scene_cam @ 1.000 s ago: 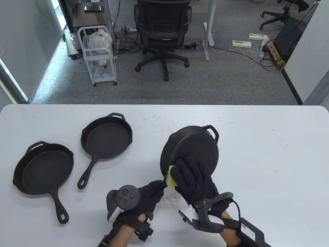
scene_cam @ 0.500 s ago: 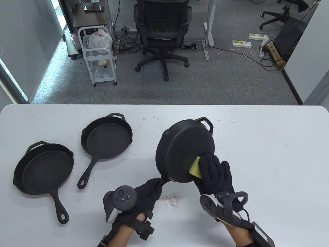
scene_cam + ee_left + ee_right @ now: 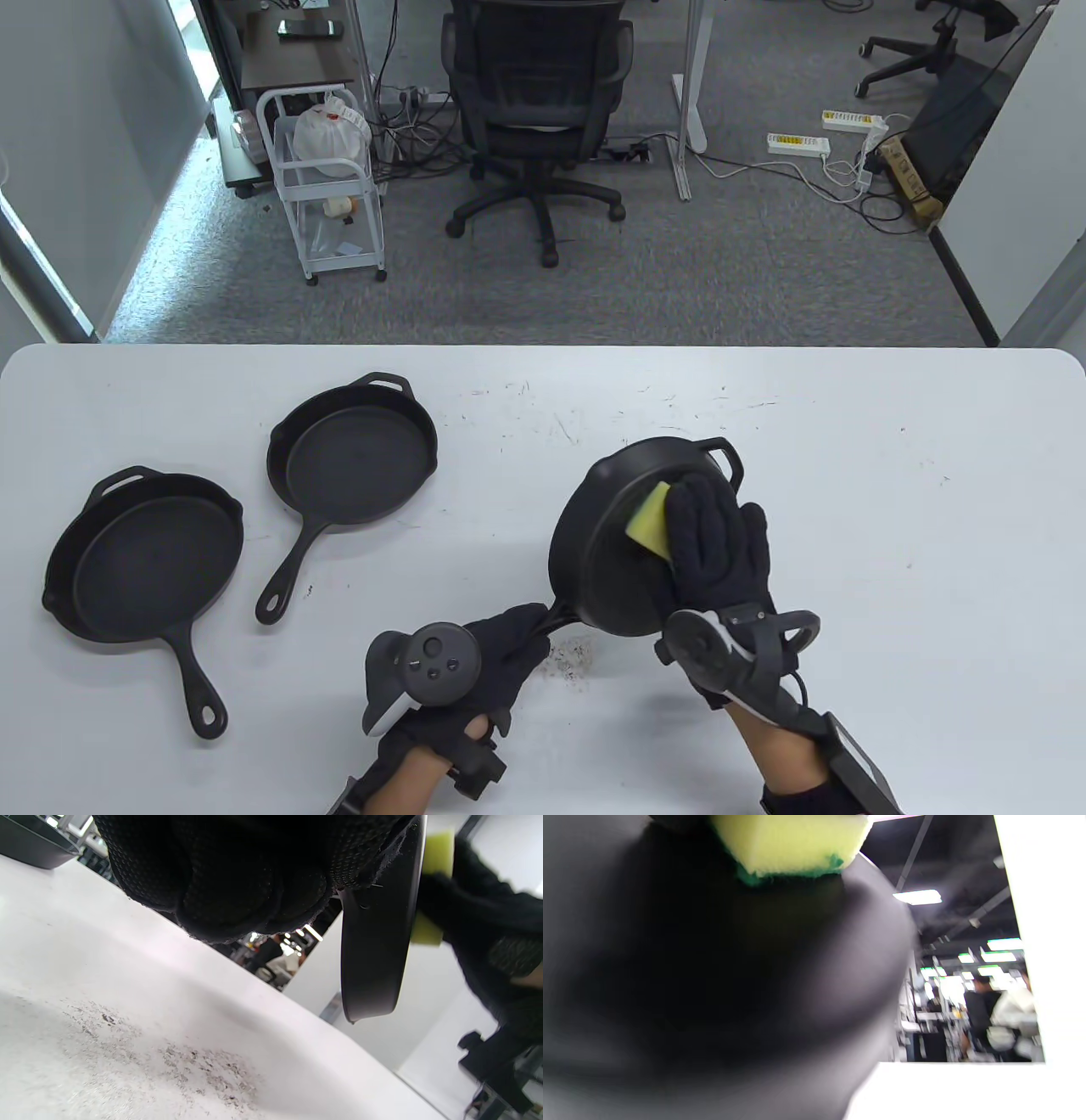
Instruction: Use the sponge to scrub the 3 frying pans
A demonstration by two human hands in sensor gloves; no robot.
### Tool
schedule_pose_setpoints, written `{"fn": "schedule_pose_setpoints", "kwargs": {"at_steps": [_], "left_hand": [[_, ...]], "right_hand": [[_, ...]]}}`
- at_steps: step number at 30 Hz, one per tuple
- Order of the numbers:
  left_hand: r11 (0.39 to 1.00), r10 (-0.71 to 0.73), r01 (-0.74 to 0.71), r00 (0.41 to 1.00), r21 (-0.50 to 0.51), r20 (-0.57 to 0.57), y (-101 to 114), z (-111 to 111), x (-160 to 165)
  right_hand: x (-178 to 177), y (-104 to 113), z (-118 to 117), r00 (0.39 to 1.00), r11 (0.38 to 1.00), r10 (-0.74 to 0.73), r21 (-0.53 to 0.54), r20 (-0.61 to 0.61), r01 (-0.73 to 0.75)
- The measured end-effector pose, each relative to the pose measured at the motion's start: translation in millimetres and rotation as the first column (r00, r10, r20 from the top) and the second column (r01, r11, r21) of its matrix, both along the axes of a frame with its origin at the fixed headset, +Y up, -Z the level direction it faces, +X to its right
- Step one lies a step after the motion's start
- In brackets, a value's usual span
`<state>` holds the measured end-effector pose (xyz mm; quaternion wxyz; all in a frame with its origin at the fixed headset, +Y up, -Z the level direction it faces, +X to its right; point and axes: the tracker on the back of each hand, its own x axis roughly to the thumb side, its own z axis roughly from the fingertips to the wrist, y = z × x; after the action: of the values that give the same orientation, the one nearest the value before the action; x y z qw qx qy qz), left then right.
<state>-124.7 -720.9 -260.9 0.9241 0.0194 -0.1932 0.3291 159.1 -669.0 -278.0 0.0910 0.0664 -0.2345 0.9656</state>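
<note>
Sponge (image 3: 649, 520) pressed by right hand (image 3: 717, 543) against tilted pan (image 3: 611, 552).

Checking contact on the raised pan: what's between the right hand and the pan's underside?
The yellow sponge, pressed by the right hand against the underside of the tilted pan. Clear in the table view and left wrist view.

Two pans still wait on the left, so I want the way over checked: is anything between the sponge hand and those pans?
Only the lifted pan, which the left hand grips by its handle while the right hand presses the sponge on its underside. Past it, bare table leads to the nearer pan and the far-left pan.
</note>
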Motion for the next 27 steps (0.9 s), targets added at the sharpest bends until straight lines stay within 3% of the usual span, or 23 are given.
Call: {"fn": "schedule_pose_setpoints", "kwargs": {"at_steps": [3, 7, 9, 13, 18, 23, 27], "left_hand": [[0.999, 0.035, -0.035, 0.999, -0.002, -0.024, 0.3, 0.3, -2.2], [0.997, 0.071, -0.073, 0.997, -0.034, -0.038, -1.6, 2.2, 0.1], [0.998, 0.060, -0.062, 0.997, -0.031, -0.045, -2.3, 2.9, 1.3], [0.989, 0.115, -0.125, 0.987, -0.084, -0.115, -4.0, 2.7, 2.7], [0.995, 0.058, -0.077, 0.965, -0.065, -0.255, 4.5, -8.4, -5.3], [0.996, -0.049, 0.022, 0.935, -0.083, -0.352, 8.4, -33.0, -2.7], [0.982, -0.152, 0.092, 0.904, -0.166, -0.399, 10.1, -59.8, 10.6]], "right_hand": [[9.9, -20.9, 2.3, 0.999, 0.998, -0.048, -0.046, 0.018, 0.049], [5.1, -47.7, 14.3, 0.999, 1.000, 0.022, 0.010, 0.031, -0.023], [-0.5, -51.8, 18.7, 0.999, 0.999, 0.030, -0.030, 0.010, -0.030], [-14.9, -48.5, 30.7, 0.999, 0.998, 0.049, -0.037, -0.020, -0.049], [-5.5, -36.9, 44.3, 0.998, 0.999, -0.044, -0.034, -0.050, 0.042], [14.3, -33.7, 49.6, 0.996, 0.995, -0.084, -0.049, -0.038, 0.083], [19.9, -36.8, 41.1, 0.988, 0.982, -0.153, -0.118, -0.038, 0.147]]}}
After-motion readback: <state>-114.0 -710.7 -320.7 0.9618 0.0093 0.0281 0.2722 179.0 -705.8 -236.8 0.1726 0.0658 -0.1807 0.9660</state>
